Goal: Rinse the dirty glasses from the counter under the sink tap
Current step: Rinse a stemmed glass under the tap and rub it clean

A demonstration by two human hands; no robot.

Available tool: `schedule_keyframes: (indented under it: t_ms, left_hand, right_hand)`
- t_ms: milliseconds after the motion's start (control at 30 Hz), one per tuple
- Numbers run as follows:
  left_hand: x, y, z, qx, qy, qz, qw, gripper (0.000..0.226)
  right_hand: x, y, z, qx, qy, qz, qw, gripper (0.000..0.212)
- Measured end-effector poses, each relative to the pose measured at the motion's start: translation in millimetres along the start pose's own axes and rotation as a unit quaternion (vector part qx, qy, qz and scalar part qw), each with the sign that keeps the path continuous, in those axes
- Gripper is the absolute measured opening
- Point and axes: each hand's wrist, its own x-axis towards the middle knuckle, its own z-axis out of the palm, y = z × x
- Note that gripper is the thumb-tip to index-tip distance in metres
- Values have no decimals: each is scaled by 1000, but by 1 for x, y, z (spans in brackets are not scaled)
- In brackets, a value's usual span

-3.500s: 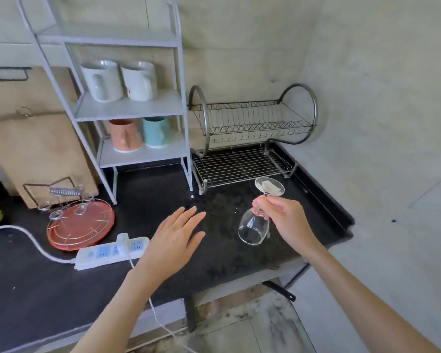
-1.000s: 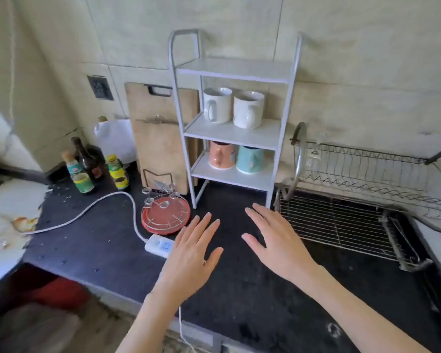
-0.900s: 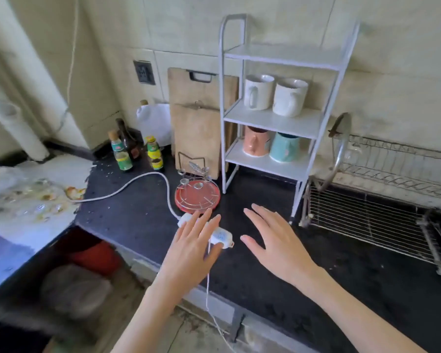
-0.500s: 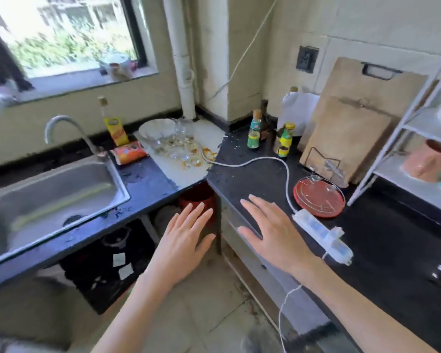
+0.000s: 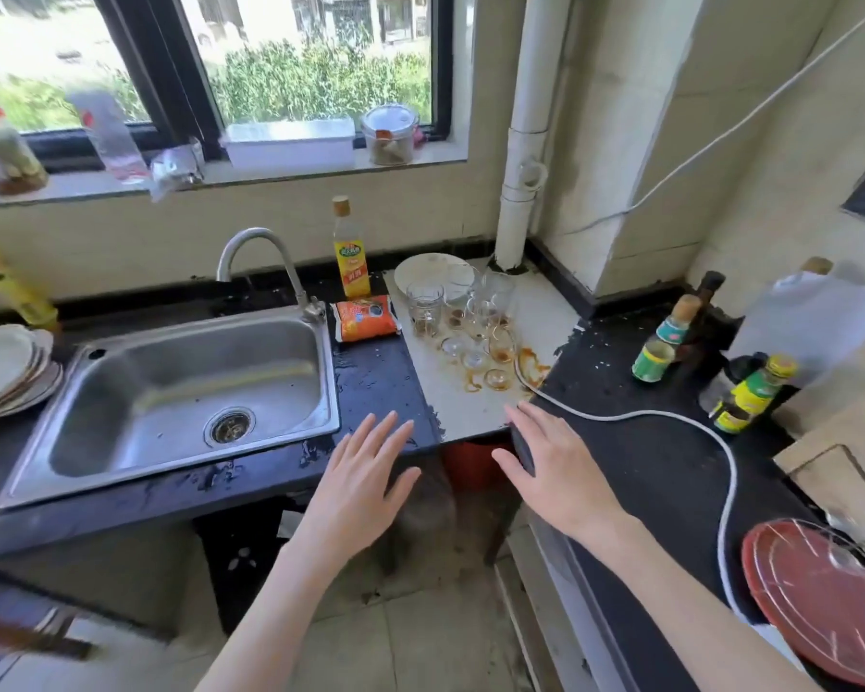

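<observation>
Several dirty glasses (image 5: pixel 463 322) stand clustered on a white, brown-stained counter patch (image 5: pixel 475 402) in the corner, right of the steel sink (image 5: pixel 181 392). A curved tap (image 5: pixel 256 252) rises behind the basin; no water runs from it. My left hand (image 5: pixel 360 486) hovers flat with straight fingers over the dark counter edge right of the basin. My right hand (image 5: pixel 555 472) is spread likewise just below the white patch, a short way in front of the nearest glass (image 5: pixel 496 378). Neither hand holds anything.
A yellow bottle (image 5: pixel 349 252) and an orange packet (image 5: pixel 368 319) sit between tap and glasses. A white plate (image 5: pixel 433 274) lies behind the glasses. Stacked plates (image 5: pixel 6 372) sit left of the sink. A white cable (image 5: pixel 670 422), small bottles (image 5: pixel 665 342) and a red tray (image 5: pixel 825 601) occupy the right counter.
The view has swung left from the shelf and dish rack to the sink and the glasses. The wine glass once in my right hand is gone. Both hands stay flat and now hover nearer the glasses.
</observation>
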Motion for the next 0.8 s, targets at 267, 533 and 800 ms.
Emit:
schedule_keyframes:
  t_ms: [267,533,800]
  left_hand:
    - [73,-28,15,-22,-45,-19,999,58]
    - [173,-74,36,-54,-76,-16,996,56]
    - [237,-92,46,-88,-112,-14,990,55]
  right_hand:
    - [87,37,24,14,-29,25,999,55]
    - [184,67,43,7,15,144,989,55]
    - [248,94,65,111,-71,269,954,95]
